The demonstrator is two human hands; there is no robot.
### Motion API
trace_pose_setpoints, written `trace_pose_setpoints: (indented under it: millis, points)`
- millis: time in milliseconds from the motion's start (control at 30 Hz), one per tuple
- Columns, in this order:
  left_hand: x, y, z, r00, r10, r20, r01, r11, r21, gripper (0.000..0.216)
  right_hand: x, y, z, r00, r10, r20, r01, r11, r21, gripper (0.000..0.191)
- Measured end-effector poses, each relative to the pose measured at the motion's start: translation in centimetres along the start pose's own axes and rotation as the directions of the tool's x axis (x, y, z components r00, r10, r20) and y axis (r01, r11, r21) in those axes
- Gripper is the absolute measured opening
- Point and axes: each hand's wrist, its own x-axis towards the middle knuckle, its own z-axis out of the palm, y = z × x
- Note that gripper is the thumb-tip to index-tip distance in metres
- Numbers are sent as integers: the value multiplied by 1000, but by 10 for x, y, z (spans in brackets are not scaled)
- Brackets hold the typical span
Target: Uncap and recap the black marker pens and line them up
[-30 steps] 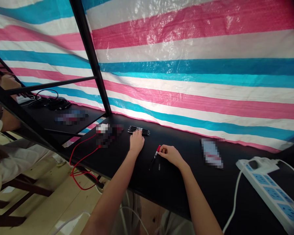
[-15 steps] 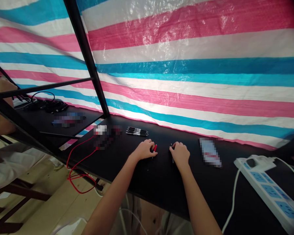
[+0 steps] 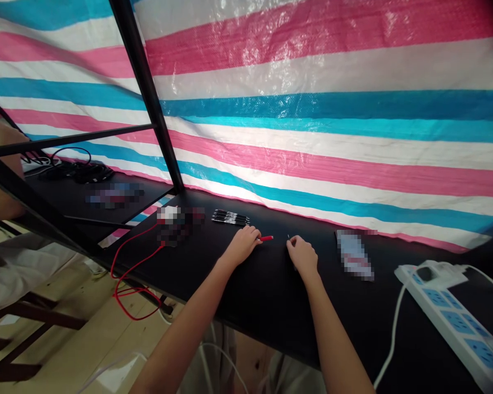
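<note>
Right now your left hand [image 3: 243,244] lies curled on the black table [image 3: 271,295], its grip closed on a red pen piece [image 3: 265,238] that pokes out past the fingertips toward your right hand [image 3: 302,256]. That hand sits just beside it, fingers pinched shut on something thin and dark, possibly the pen's inner tube [image 3: 288,237]; it is too small to be sure. Both parts look light, stiff and slick, so you judge a fingertip pinch near the middle safest, since a slim tube could bend or roll away. A row of black pens [image 3: 230,218] lies near, behind your left hand. Further right rest a blurred packet [image 3: 354,254] and a white power strip [image 3: 452,314], cut off at the edge.
</note>
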Motion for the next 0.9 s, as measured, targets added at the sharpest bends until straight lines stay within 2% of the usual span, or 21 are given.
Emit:
trace_pose_setpoints:
  millis: [67, 167, 233, 300, 533, 900]
  points:
    - [1, 2, -2, 999, 4, -33, -3, 1000, 25, 12, 9, 6, 4, 999, 40, 3, -38, 938, 345, 24]
    - [1, 3, -3, 999, 0, -49, 2, 999, 41, 14, 20, 9, 9, 992, 123, -7, -73, 632, 772, 28]
    - [1, 3, -3, 999, -2, -48, 4, 999, 50, 15, 23, 9, 11, 987, 159, 5, -75, 438, 896, 31]
    - [1, 2, -3, 999, -5, -50, 8, 998, 61, 15, 24, 8, 11, 987, 158, 25, -78, 335, 939, 33]
    - [0, 1, -2, 996, -4, -88, 9, 999, 52, 14, 22, 10, 9, 991, 121, 48, -78, 258, 963, 32]
    - [-1, -1, -3, 992, -20, -124, 27, 998, 48, 15, 19, 7, 12, 990, 118, 73, -98, 220, 971, 29]
